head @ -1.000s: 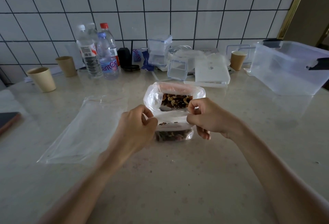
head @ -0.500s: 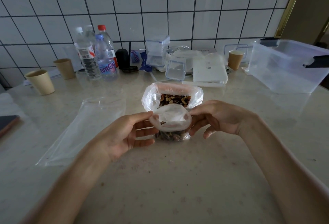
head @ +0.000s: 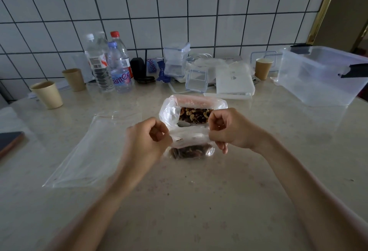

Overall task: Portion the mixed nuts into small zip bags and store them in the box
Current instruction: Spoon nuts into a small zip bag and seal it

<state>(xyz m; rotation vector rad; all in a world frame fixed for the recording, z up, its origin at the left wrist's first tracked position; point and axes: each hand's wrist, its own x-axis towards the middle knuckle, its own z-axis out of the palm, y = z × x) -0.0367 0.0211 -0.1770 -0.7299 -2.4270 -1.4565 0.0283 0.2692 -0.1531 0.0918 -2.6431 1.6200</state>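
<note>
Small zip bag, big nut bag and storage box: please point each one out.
Small zip bag (head: 189, 139): head view, clear upper part between the hands.
Big nut bag (head: 169, 111): head view, left wall.
Storage box (head: 310, 83): head view, front wall.

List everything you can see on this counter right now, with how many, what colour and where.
small zip bag: one, clear, nuts inside, centre, pinched at both top corners
big nut bag: one, clear, open, just behind it
empty zip bag: one, clear, flat, left
paper cups: three, tan, two far left, one back right
water bottles: about three, clear, back left
storage box: one, clear, black clips, right
small lidded containers: several, clear, back centre
white flat box: one, back centre
phone: one, dark, left edge
left hand: grips the bag's left corner
right hand: grips its right corner
</note>
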